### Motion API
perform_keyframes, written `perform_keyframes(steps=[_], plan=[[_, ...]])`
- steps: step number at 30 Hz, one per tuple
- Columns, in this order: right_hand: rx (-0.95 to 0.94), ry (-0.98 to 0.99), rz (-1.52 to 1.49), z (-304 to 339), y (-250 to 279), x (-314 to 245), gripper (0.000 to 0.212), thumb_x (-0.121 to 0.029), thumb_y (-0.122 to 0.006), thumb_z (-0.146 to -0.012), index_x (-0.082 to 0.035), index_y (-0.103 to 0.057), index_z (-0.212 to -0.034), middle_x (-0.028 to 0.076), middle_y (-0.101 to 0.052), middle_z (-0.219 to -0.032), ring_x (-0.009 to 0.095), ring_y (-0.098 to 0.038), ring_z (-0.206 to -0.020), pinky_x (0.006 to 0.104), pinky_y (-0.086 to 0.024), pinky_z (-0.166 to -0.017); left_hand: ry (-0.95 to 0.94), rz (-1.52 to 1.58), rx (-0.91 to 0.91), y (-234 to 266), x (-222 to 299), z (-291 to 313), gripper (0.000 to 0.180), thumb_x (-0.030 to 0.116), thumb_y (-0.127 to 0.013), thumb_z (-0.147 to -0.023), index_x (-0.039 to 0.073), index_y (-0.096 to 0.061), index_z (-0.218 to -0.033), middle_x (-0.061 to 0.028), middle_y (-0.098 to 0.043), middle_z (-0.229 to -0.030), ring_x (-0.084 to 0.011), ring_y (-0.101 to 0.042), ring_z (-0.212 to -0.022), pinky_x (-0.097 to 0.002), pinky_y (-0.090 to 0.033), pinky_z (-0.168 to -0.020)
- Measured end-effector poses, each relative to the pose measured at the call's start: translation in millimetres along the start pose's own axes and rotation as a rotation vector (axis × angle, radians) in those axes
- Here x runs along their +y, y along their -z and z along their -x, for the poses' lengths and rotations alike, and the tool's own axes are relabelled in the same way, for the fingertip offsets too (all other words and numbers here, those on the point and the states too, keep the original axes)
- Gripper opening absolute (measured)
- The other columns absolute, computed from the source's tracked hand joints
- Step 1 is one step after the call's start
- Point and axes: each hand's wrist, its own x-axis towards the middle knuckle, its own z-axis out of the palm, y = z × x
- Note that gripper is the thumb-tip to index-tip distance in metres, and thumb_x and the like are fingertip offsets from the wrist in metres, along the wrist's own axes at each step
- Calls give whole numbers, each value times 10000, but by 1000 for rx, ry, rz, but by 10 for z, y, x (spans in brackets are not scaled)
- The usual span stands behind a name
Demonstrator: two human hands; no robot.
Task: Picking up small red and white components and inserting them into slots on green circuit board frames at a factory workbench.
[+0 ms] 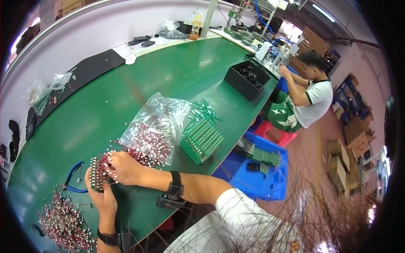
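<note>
Presently, a narrow green circuit board with rows of small metallic parts was held above the near left part of the green tabletop. It was grasped by the left hand, whose thumb and fingers were closed around its lower part. The long axis of the board was stood almost upright in the view, with one end directed to the far side and the other to the palm. Its wired face was turned rightward, to the right hand. By this hand, with fingers bent together, the thin red wires with small white ends were grasped beside the board; which wire was pinched could not be told.

Just left of the board, a blue-handled tool was laid. A heap of red wires with whitish ends was spread near the left forearm. Beyond the right hand, more such wires were seen under a clear plastic bag, and to its right a stack of green circuit panels was placed.
</note>
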Motion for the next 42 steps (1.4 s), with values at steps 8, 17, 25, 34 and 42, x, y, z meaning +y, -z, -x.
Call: perform_keyframes(steps=[8,17,25,34,42], plan=[[50,-30,12,-11,74,-7,124,-112,-599,-849,10,-593,-863,211,-592,-844,422,-596,-822,488,-507,-739,-49,-61,3,-40,-106,-61,473,-8,-550,-935,-37,-402,-1383,-90,-548,-1247,-159,-553,-1102,-289,-434,-983],[-120,-62,269,-147,927,-533,348,-286,-688,-816,1,-603,-994,186,-608,-932,365,-619,-894,452,-512,-767,-26,-65,162,145,-241,-139,555,-63,-474,-855,-27,-393,-1403,-126,-551,-1264,-206,-570,-1078,-318,-473,-948],[839,-402,634,-207,4084,5,255,-248,-731,-828,-7,-679,-893,153,-707,-812,220,-694,-730,341,-541,-663,-17,-118,94,250,-365,-97,566,-38,-489,-852,-18,-396,-1411,-125,-557,-1243,-204,-575,-1040,-319,-485,-900],[1152,-1385,442,1632,5442,1580,831,-551,-744,-723,86,-590,-1234,254,-609,-1254,407,-613,-1111,501,-501,-923,35,-104,9,87,-399,-112,531,16,-526,-891,-13,-389,-1404,-103,-553,-1232,-187,-574,-1027,-300,-482,-874],[1347,-1014,72,2363,5737,1256,503,-343,-702,-738,84,-681,-1003,180,-708,-990,329,-678,-924,437,-524,-807,27,-28,-24,-119,-473,-85,536,93,-570,-929,-10,-370,-1416,-86,-532,-1254,-176,-543,-1059,-298,-447,-919]])
